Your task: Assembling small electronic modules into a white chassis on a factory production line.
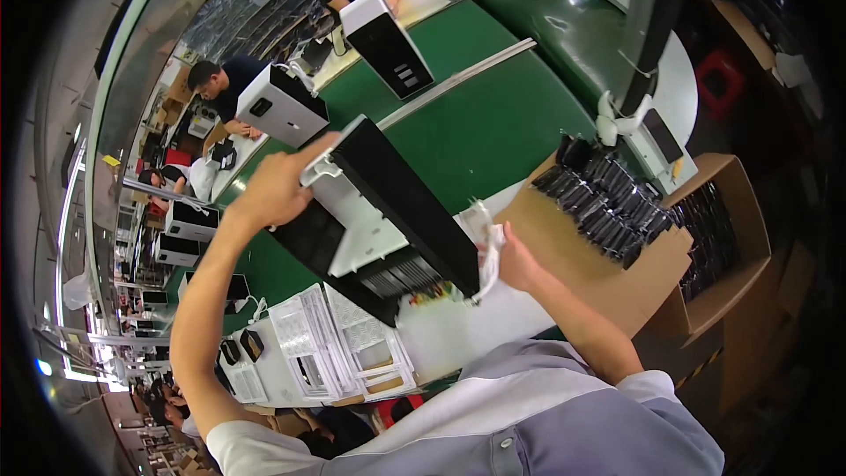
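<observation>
Tilted in front of me is a black-and-white box-shaped appliance [404, 198], lifted over the work table. Its open side shows a white inner wall, a row of dark fins and some small coloured parts at the lower end. My left hand [271, 189] is closed on the white rim at its upper left corner. A bundled white cord [482, 242] hangs at the lower right end. Closed around this cord, against the appliance's end, is my right hand [520, 263]; its fingertips are partly hidden.
A green conveyor [476, 123] crosses ahead, carrying similar appliances [388, 44]. White lattice frames [313, 335] lie at the left of the table. Black wrapped parts [604, 198] are heaped on cardboard at the right, by an open carton [727, 247]. A post [648, 35] stands beyond; co-workers sit across.
</observation>
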Demonstrator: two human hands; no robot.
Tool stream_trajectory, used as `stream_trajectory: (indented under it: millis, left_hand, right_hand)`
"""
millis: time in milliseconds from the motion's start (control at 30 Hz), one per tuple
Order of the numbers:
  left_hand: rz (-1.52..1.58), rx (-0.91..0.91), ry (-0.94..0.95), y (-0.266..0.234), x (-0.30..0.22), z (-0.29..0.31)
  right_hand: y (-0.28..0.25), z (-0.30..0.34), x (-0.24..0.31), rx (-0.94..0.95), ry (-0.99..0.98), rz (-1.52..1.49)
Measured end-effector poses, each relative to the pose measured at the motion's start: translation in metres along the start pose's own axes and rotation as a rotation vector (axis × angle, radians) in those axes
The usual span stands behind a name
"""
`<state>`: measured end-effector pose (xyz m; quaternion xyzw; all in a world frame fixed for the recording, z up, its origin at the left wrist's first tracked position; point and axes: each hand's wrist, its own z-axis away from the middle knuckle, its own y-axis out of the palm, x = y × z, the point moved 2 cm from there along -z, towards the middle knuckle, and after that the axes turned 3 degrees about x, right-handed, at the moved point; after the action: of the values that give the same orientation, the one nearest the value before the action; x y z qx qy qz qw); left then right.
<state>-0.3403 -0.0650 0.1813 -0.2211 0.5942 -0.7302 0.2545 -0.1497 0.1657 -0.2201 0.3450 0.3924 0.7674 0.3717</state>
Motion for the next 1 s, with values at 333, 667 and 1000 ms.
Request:
stream_trajectory:
  millis: [333, 667, 1000]
  left_hand:
    - [0.494, 0.384, 0.065, 0.291, -0.035, -0.087]
    - [0.877, -0.191, -0.152, 0.339, -0.064, -0.019]
    - [0.318, -0.556, -1.333, 0.446, -0.167, 0.253]
  right_hand:
    - [-0.031, 0.116, 0.065, -0.201, -0.277, 0.963]
    - [-0.116, 0.081, 0.035, -0.618, -0.560, 1.775]
    - [-0.111, 0.123, 0.014, -0.650, -0.578, 1.874]
